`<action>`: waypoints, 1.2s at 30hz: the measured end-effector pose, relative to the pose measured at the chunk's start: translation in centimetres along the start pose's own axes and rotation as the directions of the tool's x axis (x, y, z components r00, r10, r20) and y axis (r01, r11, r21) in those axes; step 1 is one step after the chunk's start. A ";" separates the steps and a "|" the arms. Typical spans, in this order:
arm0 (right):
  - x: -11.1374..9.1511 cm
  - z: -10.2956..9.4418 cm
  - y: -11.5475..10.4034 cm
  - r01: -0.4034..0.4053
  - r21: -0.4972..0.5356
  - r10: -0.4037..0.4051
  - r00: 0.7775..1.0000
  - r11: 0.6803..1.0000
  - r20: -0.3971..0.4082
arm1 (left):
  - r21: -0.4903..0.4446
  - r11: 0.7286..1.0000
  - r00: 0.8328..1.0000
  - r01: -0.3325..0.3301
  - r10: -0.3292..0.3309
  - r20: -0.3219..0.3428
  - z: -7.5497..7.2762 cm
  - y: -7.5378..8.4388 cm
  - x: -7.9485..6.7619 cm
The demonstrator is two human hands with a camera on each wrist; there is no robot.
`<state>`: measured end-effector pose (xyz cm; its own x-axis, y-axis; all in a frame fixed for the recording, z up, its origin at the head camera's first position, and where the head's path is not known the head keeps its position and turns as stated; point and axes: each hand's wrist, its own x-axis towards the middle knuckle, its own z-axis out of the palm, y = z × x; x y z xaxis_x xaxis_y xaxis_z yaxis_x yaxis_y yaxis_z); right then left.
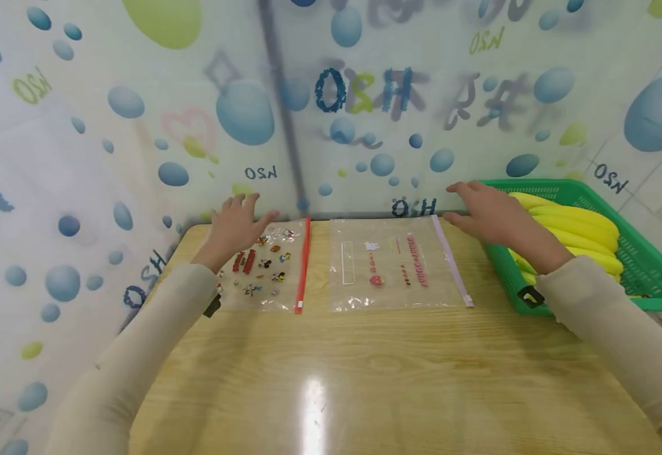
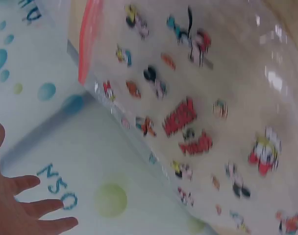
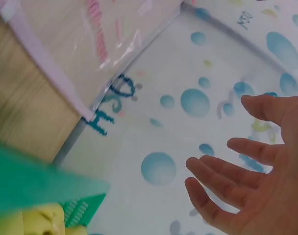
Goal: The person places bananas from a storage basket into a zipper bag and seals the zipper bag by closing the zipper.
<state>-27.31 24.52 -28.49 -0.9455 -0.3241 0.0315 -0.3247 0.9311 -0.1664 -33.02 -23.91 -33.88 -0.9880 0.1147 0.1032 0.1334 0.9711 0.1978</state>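
My left hand is held over the far left of the table, fingers spread and nothing in them. Below it lies a clear zip bag with a red slider edge, printed with small cartoon figures. My right hand hovers beside the green basket, its fingers loosely extended and bare. Left of that hand a second clear zip bag lies flat, with a lilac slider edge and pink print, including a strawberry.
Yellow bananas fill part of the green basket at the right. The wooden table meets a curtain printed with blue and green bubbles along its back and left sides. A glare patch shows near the front.
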 end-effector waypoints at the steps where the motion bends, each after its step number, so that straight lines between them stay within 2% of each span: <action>1: -0.1 0.3 -0.4 0.007 0.018 -0.007 1.000 1.000 -0.009 | -0.007 1.000 1.000 0.001 -0.001 0.002 0.4 0.3 -0.2; 5: -0.3 1.5 -1.5 0.049 0.080 -0.045 0.998 0.996 -0.043 | -0.024 1.000 0.999 0.017 -0.016 0.032 1.9 1.6 -1.1; 10: -0.2 3.4 -2.4 0.090 0.148 -0.080 0.994 0.985 -0.072 | -0.077 0.996 0.991 0.048 -0.038 0.129 4.0 3.0 -1.3; 13: -0.1 4.7 -2.8 0.094 0.229 -0.079 0.994 0.969 -0.075 | -0.089 0.992 0.976 0.090 -0.071 0.205 5.4 3.8 -1.2; 17: 0.0 6.4 -3.3 0.105 0.325 -0.086 0.994 0.940 -0.074 | -0.073 0.989 0.959 0.127 -0.104 0.263 6.9 4.5 -1.1; 22: 0.1 8.2 -4.0 0.109 0.367 -0.087 0.993 0.924 -0.076 | -0.069 0.986 0.952 0.151 -0.126 0.278 8.6 4.4 -0.9; 28: 0.0 9.3 -4.5 0.106 0.397 -0.089 0.994 0.912 -0.060 | -0.071 0.979 0.942 0.193 -0.164 0.291 9.0 4.7 -1.1; 36: 0.2 10.4 -5.1 0.089 0.431 -0.071 0.996 0.898 -0.056 | -0.151 0.978 0.956 0.143 -0.097 0.278 9.0 5.0 -0.9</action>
<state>-25.61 17.99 -37.86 -0.9198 -0.3800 0.0981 -0.3647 0.7352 -0.5713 -32.12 -17.26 -41.73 -0.9787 0.0737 -0.1918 0.0008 0.9347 0.3553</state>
